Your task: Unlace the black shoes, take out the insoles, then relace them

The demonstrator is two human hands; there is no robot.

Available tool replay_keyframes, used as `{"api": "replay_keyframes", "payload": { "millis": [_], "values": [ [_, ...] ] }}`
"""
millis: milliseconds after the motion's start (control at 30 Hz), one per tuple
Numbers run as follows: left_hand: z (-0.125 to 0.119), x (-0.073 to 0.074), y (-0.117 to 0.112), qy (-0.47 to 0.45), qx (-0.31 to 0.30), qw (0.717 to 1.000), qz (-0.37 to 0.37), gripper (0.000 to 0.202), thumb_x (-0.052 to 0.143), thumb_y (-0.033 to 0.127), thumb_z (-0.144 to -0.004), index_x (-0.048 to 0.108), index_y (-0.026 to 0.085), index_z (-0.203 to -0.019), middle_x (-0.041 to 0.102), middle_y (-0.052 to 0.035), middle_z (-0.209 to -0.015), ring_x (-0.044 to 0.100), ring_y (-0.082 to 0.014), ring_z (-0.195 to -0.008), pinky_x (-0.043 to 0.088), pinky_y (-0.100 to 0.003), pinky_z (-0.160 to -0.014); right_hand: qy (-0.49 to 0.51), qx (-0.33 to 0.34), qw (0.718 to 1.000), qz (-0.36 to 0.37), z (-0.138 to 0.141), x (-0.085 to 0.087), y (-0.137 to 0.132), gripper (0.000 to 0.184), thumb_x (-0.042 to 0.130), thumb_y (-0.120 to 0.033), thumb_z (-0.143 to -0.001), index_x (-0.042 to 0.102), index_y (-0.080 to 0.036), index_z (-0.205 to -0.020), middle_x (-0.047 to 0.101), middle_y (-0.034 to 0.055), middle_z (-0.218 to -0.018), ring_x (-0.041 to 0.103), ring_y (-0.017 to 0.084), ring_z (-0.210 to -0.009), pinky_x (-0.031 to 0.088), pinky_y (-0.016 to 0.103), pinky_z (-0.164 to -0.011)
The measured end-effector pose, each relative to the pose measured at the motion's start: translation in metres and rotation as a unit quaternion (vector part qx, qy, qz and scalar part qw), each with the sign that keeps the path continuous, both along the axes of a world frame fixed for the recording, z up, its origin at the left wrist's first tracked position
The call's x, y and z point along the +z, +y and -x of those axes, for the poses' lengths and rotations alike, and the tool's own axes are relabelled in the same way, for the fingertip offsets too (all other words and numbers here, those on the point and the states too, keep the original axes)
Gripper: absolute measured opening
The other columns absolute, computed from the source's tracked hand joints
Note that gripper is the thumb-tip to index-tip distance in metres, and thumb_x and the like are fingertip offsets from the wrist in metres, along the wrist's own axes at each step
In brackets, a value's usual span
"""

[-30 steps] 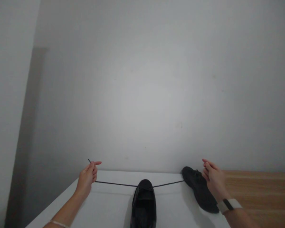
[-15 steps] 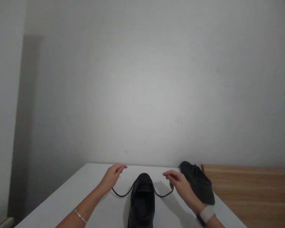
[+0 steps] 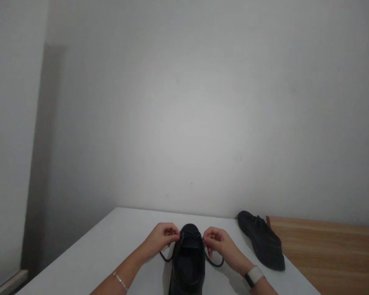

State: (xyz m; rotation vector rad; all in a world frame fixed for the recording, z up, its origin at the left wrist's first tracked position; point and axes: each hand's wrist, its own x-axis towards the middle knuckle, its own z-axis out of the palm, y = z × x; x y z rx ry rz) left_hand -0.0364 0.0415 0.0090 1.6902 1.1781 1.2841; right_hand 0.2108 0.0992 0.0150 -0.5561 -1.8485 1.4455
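A black shoe (image 3: 189, 282) stands upright at the table's near middle, its toe toward the wall and its opening toward me. My left hand (image 3: 162, 239) pinches a black shoelace (image 3: 165, 258) close against the shoe's left side. On the other side, my right hand (image 3: 219, 242) has thumb and index finger closed on the lace by the shoe's right edge. Below each hand the lace's loose end hangs in a curve. The fingertips hide the exact spots where the lace is gripped.
A second black shoe (image 3: 261, 241) lies on the white table (image 3: 135, 223) at the right, near the wall (image 3: 184, 123). A wood-grained board (image 3: 326, 254) stands beyond the table's right edge. A pale ledge (image 3: 14, 282) shows at the lower left.
Both hands have come inward from the sides to the shoe, fingers now pinched at its edges. The lace's ends bend in loops below them. The view has shifted slightly.
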Motion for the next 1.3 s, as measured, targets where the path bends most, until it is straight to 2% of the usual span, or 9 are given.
{"api": "replay_keyframes", "payload": {
  "millis": [200, 400, 600, 833, 1033, 1167, 1300],
  "values": [
    [-0.002, -0.001, -0.003, 0.006, 0.019, 1.000, -0.023, 0.020, 0.068, 0.030, -0.069, 0.068, 0.011, -0.075, 0.063, -0.0021, -0.064, 0.051, -0.0116, -0.057, 0.037, -0.022, -0.050, 0.016, -0.019, 0.999, -0.032, 0.004, -0.003, -0.002, 0.033, 0.070, -0.045, -0.072, 0.058, -0.014, -0.075, 0.052, -0.0028, -0.060, 0.046, 0.008, -0.049, 0.040, 0.022, -0.047],
    [-0.002, 0.006, -0.008, 0.037, 0.024, 0.999, -0.030, 0.016, 0.066, 0.028, -0.071, 0.069, 0.012, -0.074, 0.065, -0.0036, -0.067, 0.055, -0.0139, -0.061, 0.039, -0.022, -0.053, 0.031, -0.006, 0.999, -0.039, 0.002, -0.002, -0.003, 0.033, 0.071, -0.045, -0.071, 0.057, -0.015, -0.073, 0.048, -0.0045, -0.057, 0.044, 0.008, -0.049, 0.040, 0.022, -0.046],
    [-0.007, 0.011, -0.013, 0.105, 0.056, 0.989, -0.090, 0.014, 0.064, 0.026, -0.074, 0.068, 0.013, -0.074, 0.068, -0.0061, -0.076, 0.062, -0.0183, -0.075, 0.046, -0.027, -0.071, 0.025, -0.023, 0.998, -0.052, 0.005, -0.009, 0.001, 0.033, 0.069, -0.046, -0.073, 0.056, -0.015, -0.075, 0.047, -0.0050, -0.056, 0.042, 0.007, -0.047, 0.037, 0.020, -0.043],
    [-0.007, 0.014, -0.018, 0.123, 0.058, 0.985, -0.109, 0.017, 0.061, 0.030, -0.078, 0.069, 0.015, -0.078, 0.069, -0.0073, -0.080, 0.063, -0.0191, -0.078, 0.047, -0.027, -0.074, 0.028, -0.033, 0.997, -0.061, 0.005, -0.013, -0.001, 0.032, 0.068, -0.045, -0.074, 0.055, -0.016, -0.076, 0.048, -0.0048, -0.060, 0.043, 0.007, -0.049, 0.038, 0.021, -0.045],
    [-0.005, 0.020, -0.021, 0.199, 0.057, 0.970, -0.124, 0.020, 0.059, 0.032, -0.080, 0.073, 0.018, -0.081, 0.071, -0.0074, -0.082, 0.063, -0.0200, -0.079, 0.047, -0.028, -0.074, 0.028, -0.050, 0.996, -0.072, 0.006, -0.010, -0.005, 0.033, 0.066, -0.048, -0.075, 0.054, -0.017, -0.078, 0.049, -0.0042, -0.065, 0.044, 0.007, -0.048, 0.040, 0.021, -0.046],
    [-0.005, 0.024, -0.025, 0.180, 0.057, 0.976, -0.109, 0.020, 0.060, 0.033, -0.079, 0.073, 0.018, -0.080, 0.072, -0.0073, -0.082, 0.064, -0.0208, -0.079, 0.047, -0.029, -0.074, 0.006, -0.070, 0.993, -0.091, 0.004, -0.007, -0.008, 0.035, 0.064, -0.050, -0.075, 0.056, -0.017, -0.079, 0.050, -0.0024, -0.068, 0.045, 0.009, -0.053, 0.040, 0.021, -0.046],
    [-0.005, 0.027, -0.027, 0.146, 0.036, 0.985, -0.081, 0.021, 0.062, 0.035, -0.077, 0.072, 0.016, -0.080, 0.072, -0.0077, -0.082, 0.064, -0.0211, -0.079, 0.047, -0.029, -0.075, 0.007, -0.059, 0.994, -0.095, 0.001, -0.004, -0.011, 0.034, 0.065, -0.049, -0.075, 0.056, -0.016, -0.076, 0.050, -0.0023, -0.067, 0.045, 0.009, -0.054, 0.039, 0.021, -0.048]
  ]
}}
